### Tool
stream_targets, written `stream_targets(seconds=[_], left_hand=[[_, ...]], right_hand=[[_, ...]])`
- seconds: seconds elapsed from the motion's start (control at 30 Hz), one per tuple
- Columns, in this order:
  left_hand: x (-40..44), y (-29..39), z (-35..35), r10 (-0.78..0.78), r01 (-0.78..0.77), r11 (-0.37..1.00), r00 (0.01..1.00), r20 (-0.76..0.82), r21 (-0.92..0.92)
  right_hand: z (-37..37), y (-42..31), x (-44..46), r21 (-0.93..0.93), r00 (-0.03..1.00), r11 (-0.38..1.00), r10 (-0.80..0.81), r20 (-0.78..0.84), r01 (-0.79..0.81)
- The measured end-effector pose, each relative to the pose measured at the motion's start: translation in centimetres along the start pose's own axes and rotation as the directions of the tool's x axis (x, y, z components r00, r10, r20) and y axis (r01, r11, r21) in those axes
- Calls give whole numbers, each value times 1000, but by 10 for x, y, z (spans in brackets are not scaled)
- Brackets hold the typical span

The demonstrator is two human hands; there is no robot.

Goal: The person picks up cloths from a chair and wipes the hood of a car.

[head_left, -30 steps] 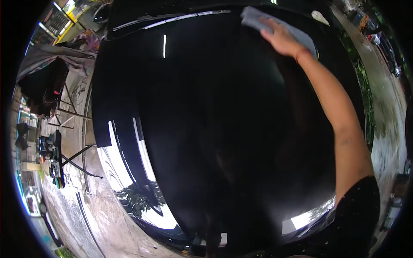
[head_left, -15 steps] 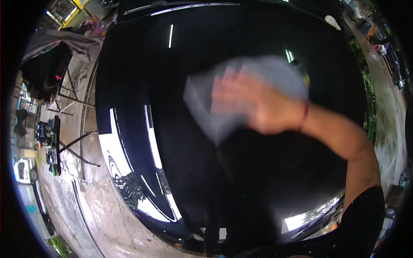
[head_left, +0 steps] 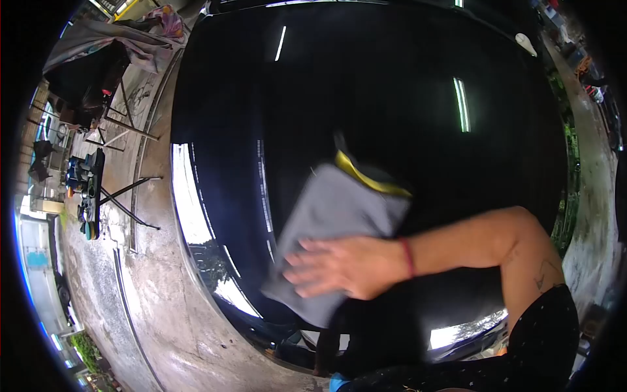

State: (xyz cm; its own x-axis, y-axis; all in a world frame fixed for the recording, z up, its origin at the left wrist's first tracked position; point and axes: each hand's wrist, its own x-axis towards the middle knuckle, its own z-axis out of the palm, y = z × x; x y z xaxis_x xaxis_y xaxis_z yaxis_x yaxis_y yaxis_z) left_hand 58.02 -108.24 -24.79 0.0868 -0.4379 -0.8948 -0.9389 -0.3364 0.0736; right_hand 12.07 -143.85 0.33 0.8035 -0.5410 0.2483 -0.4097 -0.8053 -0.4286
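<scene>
My right hand [head_left: 346, 266] lies flat with its fingers spread on a grey cloth [head_left: 356, 202], pressing it against the shiny black car hood [head_left: 366, 85]. The cloth's far edge is lifted and shows a yellow strip [head_left: 369, 178]. A red band circles my right wrist. My left hand is out of view. At the bottom edge shows a small bit of something blue [head_left: 337, 381], too cut off to name.
A folding stand [head_left: 98, 196] holding several bottles or tools stands on the wet concrete floor [head_left: 157, 294] at left. Behind it is a cloth-draped table [head_left: 121, 39]. More clutter lines the far right edge, past the car.
My right hand has swept the grey cloth toward me and to the left across the hood. The view has shifted slightly, and the cloth's yellow edge now shows more clearly.
</scene>
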Motion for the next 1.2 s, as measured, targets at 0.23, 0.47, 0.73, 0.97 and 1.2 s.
stream_targets(seconds=[0.23,0.47,0.73,0.97,1.2], left_hand=[[-13,-15,13,-43,43,997,999,13,-67],[-32,-24,20,-108,112,987,994,34,-116],[-50,-137,19,77,-122,946,984,159,301],[-46,-164,12,257,-241,888,966,12,392],[-68,-188,3,96,-131,989,929,-357,-76]], right_hand=[[-139,223,19,-471,854,722,345,-390,-507],[-201,356,91,-389,471,305,749,-466,-869],[-46,80,59,-504,874,733,264,-407,-457],[125,-260,-21,-105,877,871,479,-33,-479],[90,-350,-201,10,296,328,867,-401,-945]])
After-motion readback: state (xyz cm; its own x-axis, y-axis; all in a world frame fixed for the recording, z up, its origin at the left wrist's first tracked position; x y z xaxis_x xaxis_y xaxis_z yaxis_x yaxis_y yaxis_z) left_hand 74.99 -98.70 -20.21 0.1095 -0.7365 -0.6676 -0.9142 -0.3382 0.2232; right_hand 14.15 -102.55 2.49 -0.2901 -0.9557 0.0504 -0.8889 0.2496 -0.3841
